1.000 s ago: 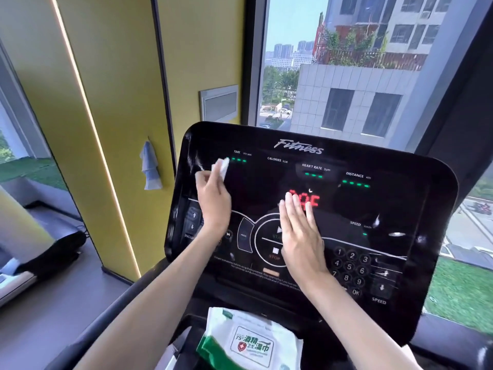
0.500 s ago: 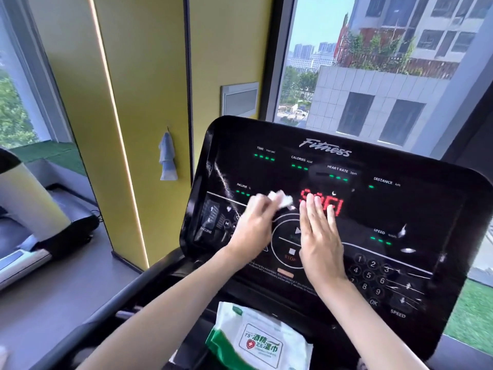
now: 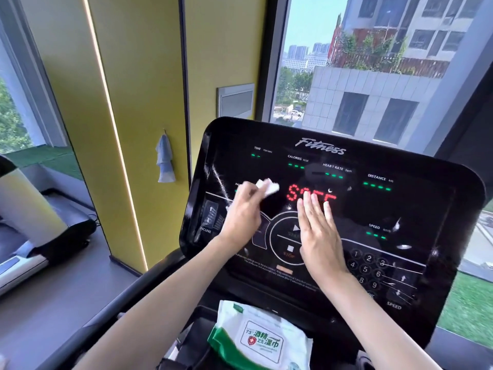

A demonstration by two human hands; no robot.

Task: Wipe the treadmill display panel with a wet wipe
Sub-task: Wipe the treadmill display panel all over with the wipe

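The black treadmill display panel (image 3: 416, 209) fills the middle of the view, with green readouts and red letters lit at its centre. My left hand (image 3: 244, 212) presses a crumpled white wet wipe (image 3: 268, 186) against the panel's left half, just left of the red letters. My right hand (image 3: 318, 233) lies flat on the panel, fingers together, over the round start/stop control and the lower edge of the red letters. Streaks and smears show near the panel's left edge and on the keypad at lower right.
A green-and-white pack of wet wipes (image 3: 260, 337) lies in the tray below the panel. A yellow wall column (image 3: 133, 102) stands to the left with a blue cloth (image 3: 165, 160) hanging on it. Another treadmill (image 3: 32, 236) sits at far left. Windows lie behind the panel.
My left hand has carried the wipe from the panel's upper left corner down and rightward toward the red letters. My right hand has stayed flat on the centre. The camera view shifted left.
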